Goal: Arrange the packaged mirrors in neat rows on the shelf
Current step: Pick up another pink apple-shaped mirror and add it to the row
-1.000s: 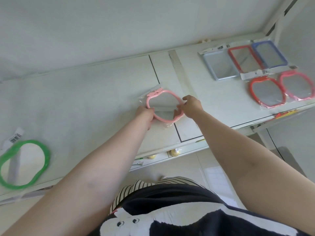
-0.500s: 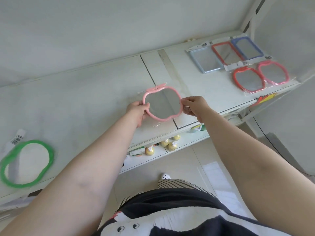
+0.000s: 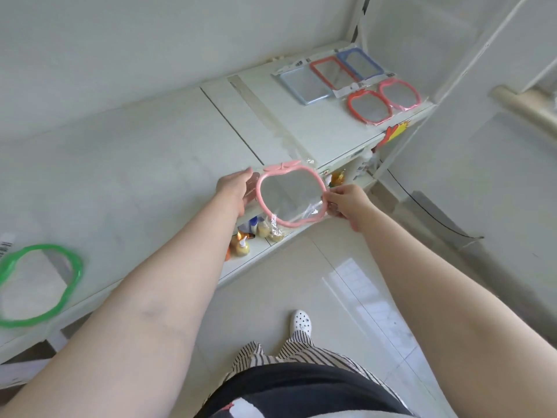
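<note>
Pink plastic rings the apple-shaped mirror (image 3: 291,197) we hold up in both hands, just past the front edge of the shelf (image 3: 150,164). Our left hand (image 3: 238,190) presses flat against its left side, fingers together. Our right hand (image 3: 346,203) pinches its right rim and the clear wrapper. Below it we see small bottles (image 3: 244,245) on a lower shelf. A green mirror (image 3: 39,285) lies near the shelf's left front edge. Far off, at the right end, a red mirror (image 3: 369,107) and another pink one (image 3: 399,95) lie side by side. Behind them three square mirrors (image 3: 328,76) sit in a row.
</note>
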The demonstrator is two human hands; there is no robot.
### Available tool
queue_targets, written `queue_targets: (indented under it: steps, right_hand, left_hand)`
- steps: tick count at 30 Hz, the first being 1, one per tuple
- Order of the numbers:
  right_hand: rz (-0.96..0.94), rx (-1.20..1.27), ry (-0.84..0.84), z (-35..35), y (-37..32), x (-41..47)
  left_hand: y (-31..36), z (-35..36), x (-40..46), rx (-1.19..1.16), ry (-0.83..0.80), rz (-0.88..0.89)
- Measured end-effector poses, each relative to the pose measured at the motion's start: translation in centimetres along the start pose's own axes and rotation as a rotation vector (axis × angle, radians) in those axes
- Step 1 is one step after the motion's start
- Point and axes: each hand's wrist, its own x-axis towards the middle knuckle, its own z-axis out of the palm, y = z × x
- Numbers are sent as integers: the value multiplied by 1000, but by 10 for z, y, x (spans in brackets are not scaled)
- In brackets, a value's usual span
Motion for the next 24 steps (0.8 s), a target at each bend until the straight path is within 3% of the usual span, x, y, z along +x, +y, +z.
queue_targets:
  steps: [11, 18, 24]
  right_hand:
    - [5, -3, 64, -105, 39, 3]
    - [-7, -34, 119, -218, 64, 36]
    - [-48, -81, 54, -265, 59, 65]
  left_hand:
    - [-41, 111, -23, 45, 46, 194]
    - [-87, 222, -29, -49, 54, 151]
    - [-97, 264, -33, -111, 120, 152]
